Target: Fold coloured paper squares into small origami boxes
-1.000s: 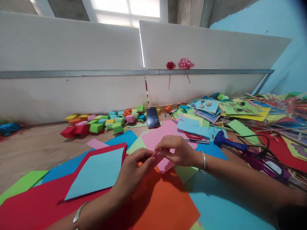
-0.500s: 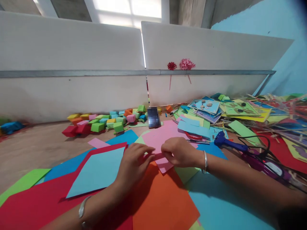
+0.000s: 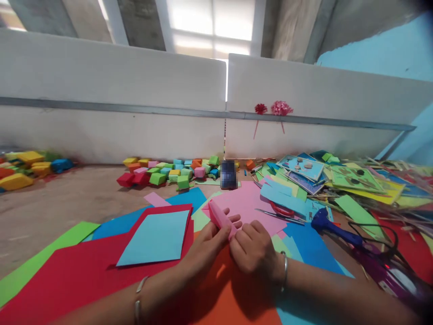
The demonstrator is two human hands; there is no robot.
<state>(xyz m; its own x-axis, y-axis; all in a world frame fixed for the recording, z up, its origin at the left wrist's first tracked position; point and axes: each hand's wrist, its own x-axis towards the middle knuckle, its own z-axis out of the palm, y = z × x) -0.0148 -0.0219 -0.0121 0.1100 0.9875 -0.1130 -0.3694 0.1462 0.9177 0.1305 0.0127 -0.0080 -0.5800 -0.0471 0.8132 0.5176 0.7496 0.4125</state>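
A narrow piece of folded pink paper [image 3: 219, 214] slants upward over the paper sheets in the middle. My left hand [image 3: 209, 243] holds it, thumb pressed along its near side and fingers reaching out behind it. Closed at the paper's lower end is my right hand [image 3: 254, 249], with its fingertips curled and partly hidden. Beneath both hands lies an orange sheet [image 3: 223, 289]. A light blue sheet [image 3: 155, 239] on a red one [image 3: 67, 280] is left of my left hand, and a larger pink sheet [image 3: 250, 198] is just beyond.
Scissors [image 3: 280, 215] lie beyond my right hand. A blue glue gun [image 3: 334, 228] with a black cord rests at right. Small coloured paper boxes [image 3: 157, 178] and a phone-like object with a blurred screen [image 3: 229, 175] stand by the white board [image 3: 152, 135]. Cards and sticks pile up at right.
The pink paper, earlier low between my fingers, is now raised and tilted in my left hand. My right hand has moved in against its lower end. The camera view has shifted left and upward.
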